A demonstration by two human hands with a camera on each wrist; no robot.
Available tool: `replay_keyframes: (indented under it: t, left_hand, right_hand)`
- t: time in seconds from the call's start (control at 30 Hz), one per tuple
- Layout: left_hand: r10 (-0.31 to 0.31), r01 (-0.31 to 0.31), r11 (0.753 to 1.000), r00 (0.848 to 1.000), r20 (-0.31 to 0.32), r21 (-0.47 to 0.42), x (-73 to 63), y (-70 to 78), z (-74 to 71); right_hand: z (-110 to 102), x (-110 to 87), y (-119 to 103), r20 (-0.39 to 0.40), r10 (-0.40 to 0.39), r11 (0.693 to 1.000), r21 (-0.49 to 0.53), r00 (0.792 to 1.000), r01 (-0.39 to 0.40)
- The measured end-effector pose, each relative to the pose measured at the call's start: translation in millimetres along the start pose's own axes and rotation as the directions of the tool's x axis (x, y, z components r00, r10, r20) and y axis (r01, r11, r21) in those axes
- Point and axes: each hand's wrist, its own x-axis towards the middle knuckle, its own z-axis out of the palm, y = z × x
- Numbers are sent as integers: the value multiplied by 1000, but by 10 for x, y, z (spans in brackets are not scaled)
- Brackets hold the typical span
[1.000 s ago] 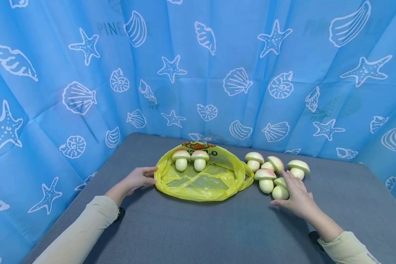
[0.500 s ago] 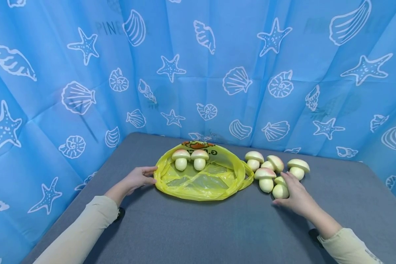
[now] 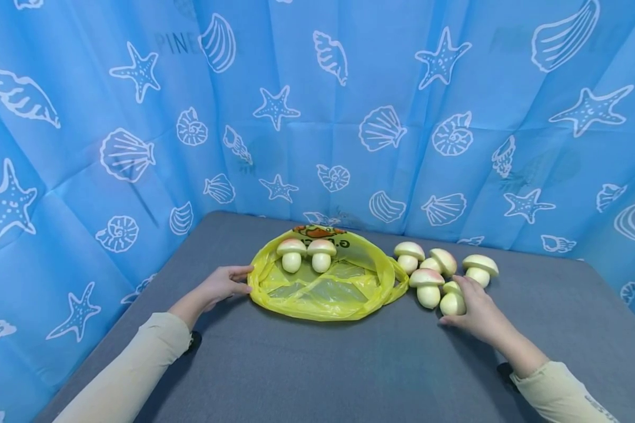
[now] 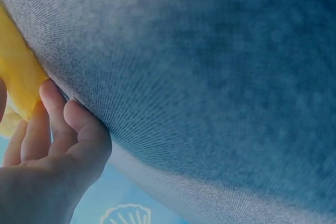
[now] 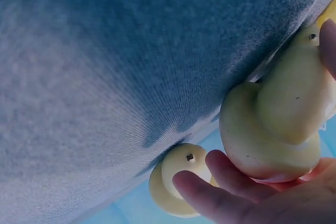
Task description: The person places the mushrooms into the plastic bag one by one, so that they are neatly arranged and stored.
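Grip of the right hand (image 3: pixel 476 311), right of centre in the head view: fingers and thumb curve round the nearest mushroom (image 3: pixel 452 304), with fingers at its cap and thumb beside its stem; how firmly they press cannot be told. Left of centre, the left hand (image 3: pixel 219 288) touches the left edge of the yellow bag (image 3: pixel 320 313); whether the film is pinched between thumb and fingers cannot be judged.

The bag lies mid-frame on the grey tabletop (image 3: pixel 317 370), its mouth spread wide. Inside, toward its upper left, sit a left bagged mushroom (image 3: pixel 291 262) and a right bagged mushroom (image 3: pixel 321 262), side by side. The held mushroom appears to rest on the tabletop within a cluster at the right: a pink-capped mushroom (image 3: pixel 428 295) just to its left, a tilted mushroom (image 3: pixel 443 261) above, a back mushroom (image 3: pixel 408 262) at the upper left and an outer mushroom (image 3: pixel 479 272) at the upper right.

Handling, as judged from these views: thumb and fingers should close on opposite sides of cap and stem before any lift, which is best made straight up so that the crowded neighbours do not roll. The left hand would do well to steady the bag's edge lightly, since thin film may fold inward.
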Motion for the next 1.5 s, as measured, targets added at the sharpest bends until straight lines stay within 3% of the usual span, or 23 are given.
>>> replay_keyframes:
  t: [0.23, 0.5, 0.93, 1.5]
  left_hand:
    - [-5, 5, 1000, 1000, -1, 1, 12, -4, -4]
    - [-12, 12, 1000, 1000, -21, 4, 12, -2, 14]
    - [-22, 22, 1000, 1000, -2, 9, 28, -5, -3]
    - [-23, 23, 1000, 1000, -9, 6, 22, 1, 4]
  right_hand:
    - [-15, -17, -19, -18, 41, 999, 12, 999, -41]
    - [-117, -16, -20, 36, 91, 996, 0, 995, -91]
    - [-318, 2, -95, 48, 70, 997, -12, 996, -70]
    - [-502, -18, -335, 75, 51, 995, 76, 996, -57]
